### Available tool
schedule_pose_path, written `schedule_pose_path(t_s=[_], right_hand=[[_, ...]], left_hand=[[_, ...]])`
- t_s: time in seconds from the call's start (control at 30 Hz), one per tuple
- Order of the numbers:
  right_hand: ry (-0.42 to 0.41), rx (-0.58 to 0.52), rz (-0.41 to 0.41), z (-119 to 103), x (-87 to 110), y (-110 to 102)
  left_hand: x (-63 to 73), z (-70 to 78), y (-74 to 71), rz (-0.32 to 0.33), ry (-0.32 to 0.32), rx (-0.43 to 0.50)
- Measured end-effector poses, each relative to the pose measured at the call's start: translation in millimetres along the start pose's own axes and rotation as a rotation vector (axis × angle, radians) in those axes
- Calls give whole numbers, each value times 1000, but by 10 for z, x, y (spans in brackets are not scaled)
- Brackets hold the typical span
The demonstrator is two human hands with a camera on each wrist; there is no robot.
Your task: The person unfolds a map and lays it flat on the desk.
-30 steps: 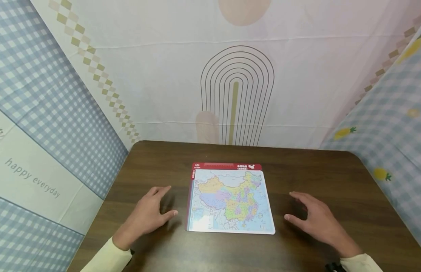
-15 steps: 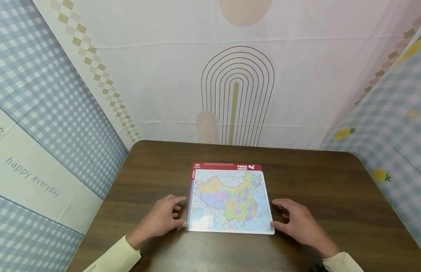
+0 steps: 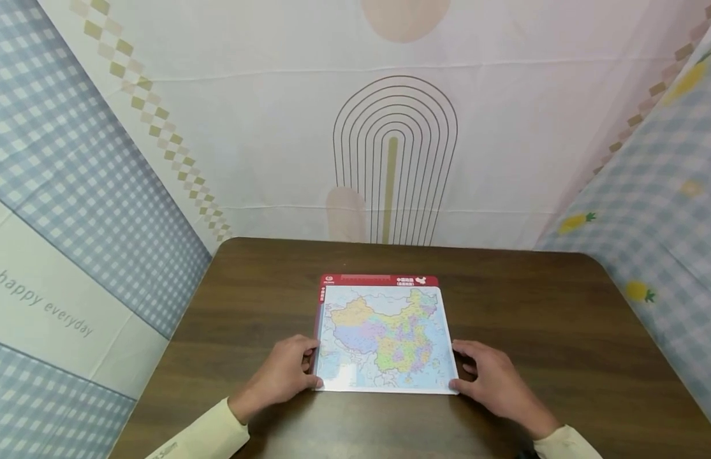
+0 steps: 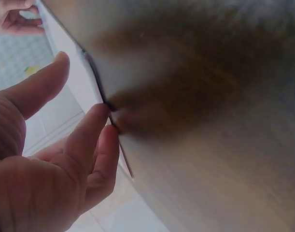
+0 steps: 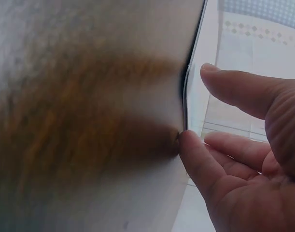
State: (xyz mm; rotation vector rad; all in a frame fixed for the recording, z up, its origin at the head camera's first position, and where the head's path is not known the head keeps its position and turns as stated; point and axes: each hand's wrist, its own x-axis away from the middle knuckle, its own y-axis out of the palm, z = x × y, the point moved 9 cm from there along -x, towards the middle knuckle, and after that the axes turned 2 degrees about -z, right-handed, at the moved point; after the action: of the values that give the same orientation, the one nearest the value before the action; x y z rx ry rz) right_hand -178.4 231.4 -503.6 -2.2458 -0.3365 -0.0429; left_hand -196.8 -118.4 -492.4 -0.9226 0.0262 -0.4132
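A flat map board [image 3: 384, 338] with a red top border lies on the brown table. My left hand [image 3: 283, 370] is at its left edge, near the front corner, and my right hand [image 3: 487, 379] is at the right edge. In the left wrist view, the fingertips [image 4: 103, 110] touch the board's edge at the tabletop, while the thumb stands apart over the face. The right wrist view shows much the same: one fingertip [image 5: 188, 137] meets the edge and the thumb is raised. Neither wrist view shows fingers under the board.
The wooden table [image 3: 263, 274] extends around the board on all sides. Behind it hangs a pale cloth [image 3: 275, 140] with an arch print. Checked cloths stand along the left [image 3: 102, 159] and right [image 3: 665, 223] sides.
Both hands have moved inward from either side to the board's left and right edges. The view has shifted slightly; the board appears to lie in the same place on the table.
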Motion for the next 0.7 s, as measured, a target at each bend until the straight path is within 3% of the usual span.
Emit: schedule_pose_path(t_s=[0.3,0.7], right_hand=[[-16,40,-10,-55,-21,64],[-15,152,-45,-75,-35,86]], left_hand=[[9,-17,86,-1,-1,-66],[23,34,96,-16,27,-68]])
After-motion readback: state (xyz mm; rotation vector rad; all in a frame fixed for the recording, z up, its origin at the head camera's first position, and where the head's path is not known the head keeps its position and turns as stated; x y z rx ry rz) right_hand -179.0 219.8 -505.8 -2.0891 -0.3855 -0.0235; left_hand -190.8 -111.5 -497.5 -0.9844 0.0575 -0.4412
